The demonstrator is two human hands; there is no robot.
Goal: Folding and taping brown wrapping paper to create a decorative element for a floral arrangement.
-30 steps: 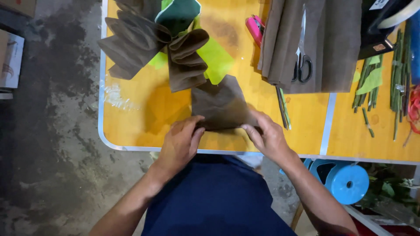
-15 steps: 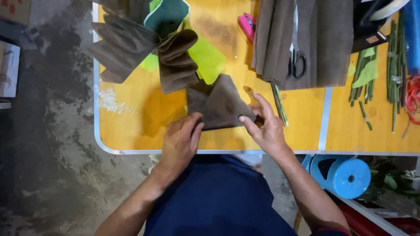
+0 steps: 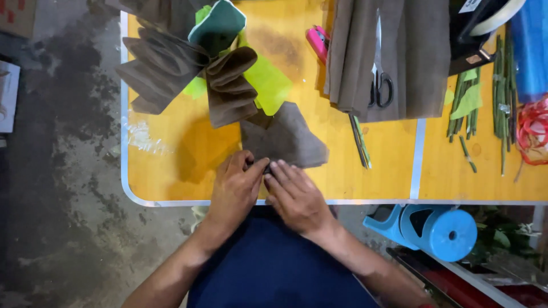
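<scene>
A brown sheet of paper-like fabric (image 3: 288, 137), folded into a fan shape, lies on the yellow table (image 3: 171, 159) near its front edge. My left hand (image 3: 235, 191) and my right hand (image 3: 294, 197) meet at the sheet's near corner, their fingertips pinching and pressing the narrow end together. Both hands rest on the table edge, thumbs nearly touching.
Folded brown pieces (image 3: 165, 63) with green sheets (image 3: 268, 82) lie at the back left. A brown stack with scissors (image 3: 379, 88), a pink stapler (image 3: 318, 41), green stems (image 3: 359, 140) and red ribbon (image 3: 534, 131) sit to the right. A blue roll (image 3: 439, 231) stands below the table.
My right hand has slid left along the brown sheet's near edge to meet my left hand. The sheet's bottom is now gathered to a narrow point.
</scene>
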